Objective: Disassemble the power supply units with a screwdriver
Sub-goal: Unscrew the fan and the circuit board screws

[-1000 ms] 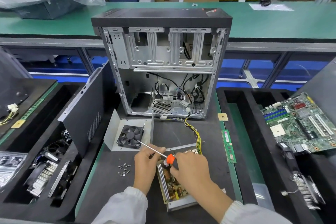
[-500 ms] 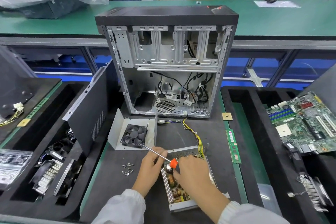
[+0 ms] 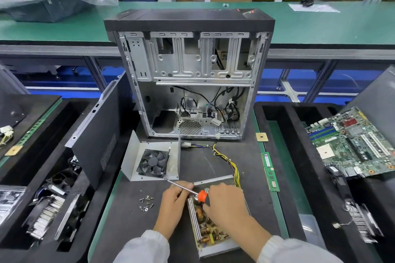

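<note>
Apparently rigid, sharp-edged power supply: my left hand steadies the screwdriver shaft, right hand clamped round its handle.

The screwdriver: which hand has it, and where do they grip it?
Both: the right hand grips the screwdriver at its orange handle; the left hand holds its metal shaft.

An open computer case stands upright on the table. A motherboard leans in a black foam tray. A green memory stick and a small square chip lie nearby. Heatsinks fill another tray.
</note>
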Demonstrator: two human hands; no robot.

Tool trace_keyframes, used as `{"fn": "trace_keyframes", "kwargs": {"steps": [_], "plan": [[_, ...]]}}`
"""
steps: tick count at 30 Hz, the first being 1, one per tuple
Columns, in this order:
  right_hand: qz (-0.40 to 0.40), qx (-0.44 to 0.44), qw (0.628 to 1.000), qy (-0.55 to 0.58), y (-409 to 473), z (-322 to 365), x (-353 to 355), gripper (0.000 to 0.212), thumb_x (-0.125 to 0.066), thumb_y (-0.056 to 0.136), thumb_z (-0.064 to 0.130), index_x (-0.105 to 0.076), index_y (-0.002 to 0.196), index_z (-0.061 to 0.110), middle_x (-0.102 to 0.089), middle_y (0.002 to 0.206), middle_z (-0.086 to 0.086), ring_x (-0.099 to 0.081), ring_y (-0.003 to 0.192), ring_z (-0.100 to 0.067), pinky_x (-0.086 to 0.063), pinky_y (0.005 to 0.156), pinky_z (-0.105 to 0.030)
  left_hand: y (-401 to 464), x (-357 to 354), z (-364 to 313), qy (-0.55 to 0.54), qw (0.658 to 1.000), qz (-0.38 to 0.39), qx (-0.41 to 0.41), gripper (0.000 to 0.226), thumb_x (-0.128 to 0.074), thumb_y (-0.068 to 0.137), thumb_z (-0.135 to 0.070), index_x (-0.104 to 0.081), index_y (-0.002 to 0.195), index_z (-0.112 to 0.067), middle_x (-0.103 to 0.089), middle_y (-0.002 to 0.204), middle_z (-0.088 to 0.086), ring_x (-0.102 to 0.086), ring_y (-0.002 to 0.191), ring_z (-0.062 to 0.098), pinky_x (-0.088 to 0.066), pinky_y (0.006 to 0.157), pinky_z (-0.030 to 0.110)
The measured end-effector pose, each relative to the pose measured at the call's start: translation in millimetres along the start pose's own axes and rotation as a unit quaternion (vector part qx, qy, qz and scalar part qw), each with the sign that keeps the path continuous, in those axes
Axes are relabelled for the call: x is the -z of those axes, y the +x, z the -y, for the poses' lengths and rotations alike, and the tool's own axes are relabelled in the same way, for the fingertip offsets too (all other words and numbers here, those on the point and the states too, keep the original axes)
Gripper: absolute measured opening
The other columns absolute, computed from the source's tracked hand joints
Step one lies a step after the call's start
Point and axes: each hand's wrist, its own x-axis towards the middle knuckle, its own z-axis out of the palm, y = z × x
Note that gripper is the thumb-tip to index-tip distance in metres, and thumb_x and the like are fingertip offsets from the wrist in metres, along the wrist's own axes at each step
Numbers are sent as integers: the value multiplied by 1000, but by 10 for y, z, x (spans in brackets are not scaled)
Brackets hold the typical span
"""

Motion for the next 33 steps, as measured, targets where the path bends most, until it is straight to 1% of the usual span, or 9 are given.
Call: {"fn": "trace_keyframes", "kwargs": {"steps": [4, 11, 15, 18, 20, 23, 25, 28, 33], "plan": [[10, -12, 1000, -7, 77, -5, 111, 26, -54, 88, 40, -63, 98, 18, -66, 100, -5, -64, 93, -26, -41, 68, -30, 5, -27, -21, -18, 1000, 18, 4, 26, -59, 95, -15, -77, 77, -20, -75, 79, -8, -66, 76, 2, -48, 72, 15], [38, -14, 999, -20, 186, -78, 236, 25, -53, 87, 42, -61, 94, 19, -66, 97, -3, -64, 90, -25, -38, 64, -29, 78, 0, -156, -37, 996, 69, -37, 28, -54, 96, -2, -76, 97, -20, -76, 100, -9, -68, 101, 5, -47, 87, 15], [79, -16, 996, 29, 234, -179, 259, 21, -53, 85, 39, -50, 80, 19, -63, 89, -4, -61, 83, -26, -39, 64, -28, 53, 66, -126, -61, 986, 154, 12, 29, -45, 103, -19, -69, 120, -21, -70, 119, -7, -60, 118, 6, -43, 100, 19], [114, -15, 991, 66, 268, -255, 264, 27, -53, 84, 38, -43, 66, 20, -54, 78, 0, -52, 72, -24, -40, 63, -27, -10, 84, -70, -86, 981, 170, 39, 31, -42, 104, -23, -65, 124, -23, -67, 124, -4, -57, 122, 11, -39, 105, 29], [118, -6, 991, 59, 277, -263, 262, 32, -54, 85, 39, -38, 62, 22, -53, 75, 0, -51, 71, -24, -40, 62, -27, -55, 82, -63, -85, 986, 142, 35, 28, -43, 103, -23, -65, 119, -27, -68, 120, -7, -58, 119, 8, -40, 102, 27], [108, 3, 993, 49, 274, -253, 232, 28, -53, 85, 41, -45, 67, 21, -54, 75, 0, -52, 70, -23, -40, 61, -28, -147, 78, -51, -50, 998, 9, 36, 18, -51, 98, -37, -66, 106, -29, -67, 109, -10, -62, 107, 7, -48, 99, 34], [107, 9, 993, 42, 264, -251, 220, 25, -53, 86, 42, -50, 74, 20, -55, 77, 1, -54, 72, -22, -42, 62, -28, -231, 83, -91, -12, 996, -36, 76, 41, -57, 85, -63, -62, 97, -24, -65, 101, -2, -64, 95, 12, -52, 90, 38], [105, 17, 994, 32, 255, -252, 235, 26, -53, 85, 42, -47, 74, 20, -54, 79, 1, -52, 72, -22, -41, 63, -27, -329, 34, -214, 61, 981, 75, 168, 67, -57, 66, -82, -58, 91, -20, -70, 90, 1, -68, 79, 12, -54, 68, 25], [112, 19, 992, 47, 244, -276, 287, 28, -55, 85, 40, -45, 69, 19, -53, 77, 0, -53, 72, -22, -43, 64, -27, -383, -80, -294, -74, 960, 140, 230, 58, -76, 74, -53, -58, 113, -13, -74, 102, 5, -72, 92, 19, -58, 81, 34]]}}
